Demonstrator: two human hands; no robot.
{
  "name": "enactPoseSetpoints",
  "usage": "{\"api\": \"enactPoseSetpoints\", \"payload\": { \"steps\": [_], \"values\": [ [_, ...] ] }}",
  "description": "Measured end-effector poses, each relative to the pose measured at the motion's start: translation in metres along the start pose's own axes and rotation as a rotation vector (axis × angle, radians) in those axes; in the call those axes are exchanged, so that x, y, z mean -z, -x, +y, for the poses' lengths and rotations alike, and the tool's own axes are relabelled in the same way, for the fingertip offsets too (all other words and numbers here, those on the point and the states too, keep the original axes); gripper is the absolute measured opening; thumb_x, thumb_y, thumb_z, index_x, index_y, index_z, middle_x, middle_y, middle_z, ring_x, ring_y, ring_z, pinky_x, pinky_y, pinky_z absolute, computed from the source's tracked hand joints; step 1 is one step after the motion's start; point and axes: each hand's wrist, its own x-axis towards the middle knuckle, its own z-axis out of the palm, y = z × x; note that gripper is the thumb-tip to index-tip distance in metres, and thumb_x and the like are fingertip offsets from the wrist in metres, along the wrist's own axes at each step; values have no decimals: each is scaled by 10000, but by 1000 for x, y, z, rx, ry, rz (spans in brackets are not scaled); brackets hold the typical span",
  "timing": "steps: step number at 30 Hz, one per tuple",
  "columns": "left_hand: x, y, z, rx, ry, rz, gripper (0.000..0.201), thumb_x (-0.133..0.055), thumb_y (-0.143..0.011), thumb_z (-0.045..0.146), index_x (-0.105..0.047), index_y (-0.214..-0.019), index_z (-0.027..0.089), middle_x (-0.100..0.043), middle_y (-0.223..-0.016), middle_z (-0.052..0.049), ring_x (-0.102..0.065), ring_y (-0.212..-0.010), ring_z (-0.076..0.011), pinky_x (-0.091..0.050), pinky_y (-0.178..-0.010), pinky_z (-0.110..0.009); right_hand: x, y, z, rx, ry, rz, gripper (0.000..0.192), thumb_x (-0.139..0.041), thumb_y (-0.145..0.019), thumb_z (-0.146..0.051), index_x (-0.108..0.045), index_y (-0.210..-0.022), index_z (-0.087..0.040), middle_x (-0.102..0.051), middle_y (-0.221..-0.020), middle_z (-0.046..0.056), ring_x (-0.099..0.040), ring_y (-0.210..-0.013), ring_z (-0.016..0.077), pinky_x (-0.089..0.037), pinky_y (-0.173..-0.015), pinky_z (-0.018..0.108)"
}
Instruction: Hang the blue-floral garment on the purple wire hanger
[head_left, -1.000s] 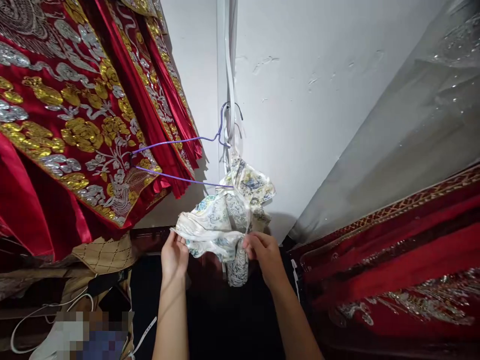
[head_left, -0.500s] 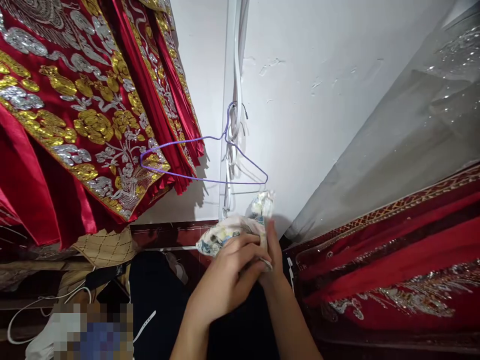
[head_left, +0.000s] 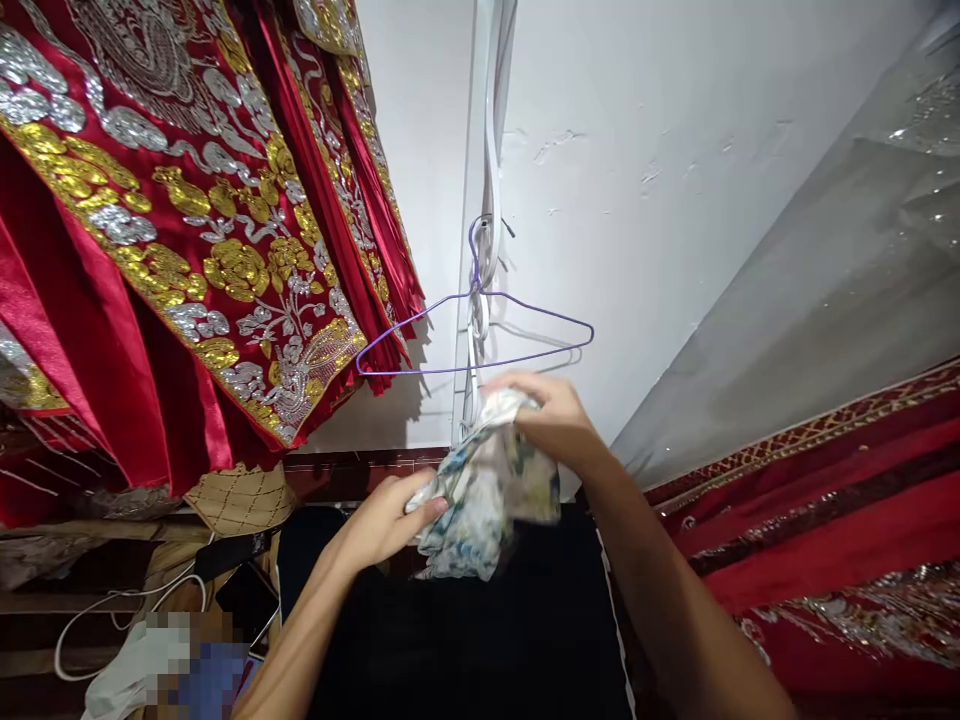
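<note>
Cloth (head_left: 476,505) hangs bunched below a hanger (head_left: 475,287), our left hand (head_left: 386,518) and right hand (head_left: 556,412) each pinched closed on it.

on the left hangs a red robe (head_left: 244,265) with gold and silver sequin flowers. behind it stands a white wall (head_left: 630,90), marked with small scuffs. on the right, a grey sheet (head_left: 772,320) slants down with glittering spots, and a red cloth (head_left: 885,520) with shiny trim sits below it. near left lie a tan cloth (head_left: 244,500) with criss-cross lines and a white cable (head_left: 58,655).
</note>
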Motion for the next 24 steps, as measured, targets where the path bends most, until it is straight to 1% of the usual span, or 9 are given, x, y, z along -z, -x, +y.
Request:
{"api": "enactPoseSetpoints", "payload": {
  "steps": [2, 3, 6, 9, 11, 13, 17, 21, 24],
  "values": [
    [11, 8, -7, 81, -131, 7, 483, -406, -992, 563, -693, -1054, 179, -680, -845, -9, -602, -753, -192, -450, -747, -257, 9, -25, 14, 75, 12, 234, 542, -587, -729, -156, -677, -1259, -215, -711, -868, 36, -633, -767, 199, -474, -699, 298],
    [17, 12, -9, 107, -183, 6, 461, -404, -995, 551, -686, -1037, 189, -670, -826, -6, -594, -728, -185, -436, -721, -250, 12, -37, 24, 91, 12, 262, 579, -584, -726, -167, -652, -1298, -220, -719, -929, 46, -639, -817, 205, -479, -738, 307],
    [32, 18, -15, 167, -295, -46, 417, -390, -1002, 521, -673, -981, 216, -653, -761, -12, -600, -693, -199, -413, -669, -249, 12, -56, 55, 41, 44, 176, 326, -561, -729, -219, -738, -999, -173, -711, -899, 51, -614, -820, 198, -457, -745, 300],
    [43, 17, -23, 229, -372, -111, 501, -352, -1005, 545, -671, -810, 211, -646, -684, -39, -608, -654, -219, -417, -633, -268, 11, -51, 74, 8, 73, 182, 127, -535, -698, -223, -644, -677, -161, -603, -663, 4, -527, -665, 159, -387, -626, 264],
    [50, 13, -26, 229, -376, -101, 530, -367, -996, 559, -697, -775, 210, -696, -742, -71, -643, -689, -238, -465, -673, -295, 15, -41, 74, 38, 93, 219, 91, -533, -677, -209, -598, -629, -167, -544, -609, -16, -482, -620, 140, -346, -583, 250],
    [60, 7, -26, 165, -379, -20, 491, -413, -988, 538, -754, -852, 212, -749, -1007, -117, -695, -900, -277, -515, -843, -346, 24, -32, 66, 72, 132, 245, 77, -537, -673, -196, -587, -621, -169, -519, -592, -21, -462, -606, 133, -326, -566, 247],
    [84, -5, -17, 25, -469, 150, 461, -378, -1019, 450, -742, -1178, 217, -476, -1554, -102, -450, -1429, -299, -322, -1203, -449, 42, -26, 46, 97, 225, 227, 96, -546, -695, -195, -591, -616, -168, -508, -587, -17, -453, -605, 131, -311, -560, 251],
    [100, -14, -9, -44, -575, 248, 436, -379, -1008, 364, -702, -1237, 183, -377, -1619, -109, -319, -1511, -309, -250, -1242, -497, 48, -24, 39, 92, 243, 186, 109, -534, -697, -197, -574, -599, -171, -490, -572, -19, -444, -595, 130, -299, -550, 251],
    [104, -23, -5, 45, -610, 355, 392, -391, -988, 330, -713, -1156, 183, -562, -1464, -151, -484, -1394, -346, -404, -1131, -510, 44, -22, 41, 48, 213, 140, 86, -502, -668, -170, -563, -607, -176, -490, -587, -19, -439, -593, 128, -285, -542, 249]
  ]
}}
